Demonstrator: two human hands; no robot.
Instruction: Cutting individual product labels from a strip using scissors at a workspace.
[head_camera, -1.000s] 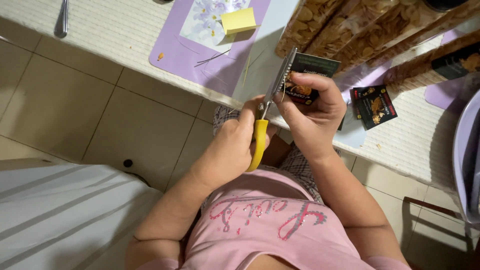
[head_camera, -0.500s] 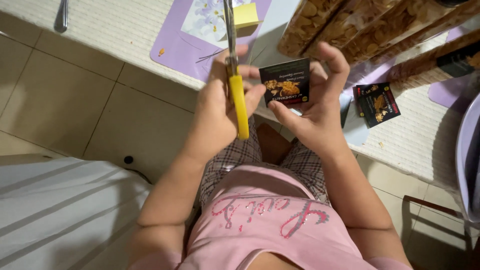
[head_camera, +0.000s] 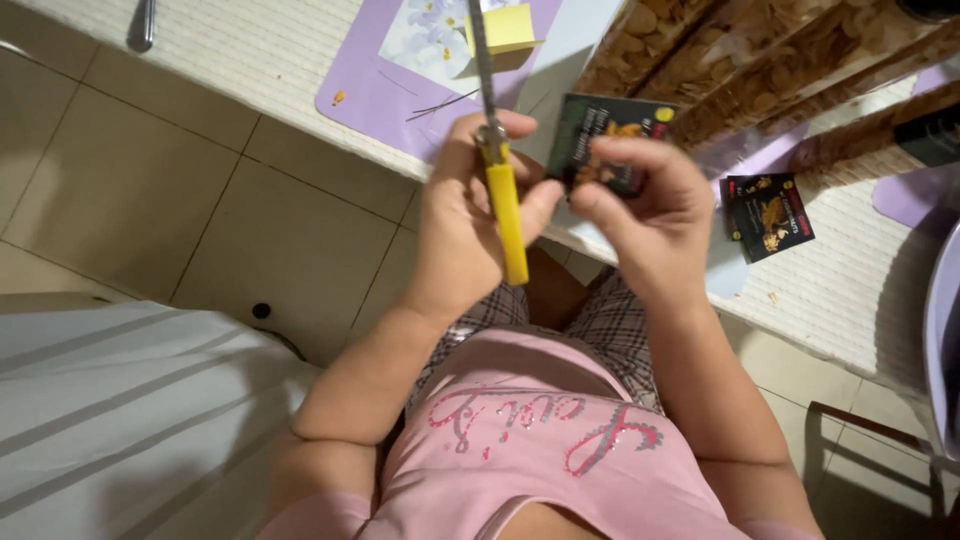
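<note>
- Closest to me it's just my pink top and checked shorts, since I'm sitting with my knees tucked under the edge of the surface (head_camera: 300, 60).
- My left hand (head_camera: 465, 230) is wrapped tight around the yellow handle of the scissors (head_camera: 500, 170). The handle runs down across my palm and the metal blades point away from me, so they're clear of my other hand. Can't tell if the blades are parted, they look like one thin line from here.
- My right hand (head_camera: 645, 215) is pinching a small dark packet (head_camera: 605, 135) by its lower edge, fingers closed on it. I've got it up in the air just beside the scissors, top edge free, so that edge is within easy reach of the blades.
- Just past that, a second dark packet (head_camera: 768, 215) lies flat on the surface, off to my right and out of the way.
- Further out there's a purple mat (head_camera: 370, 95) with a yellow block (head_camera: 505, 28) on it, some long bags of snacks (head_camera: 760, 60), and a spoon (head_camera: 142, 22) way off at the far left.
</note>
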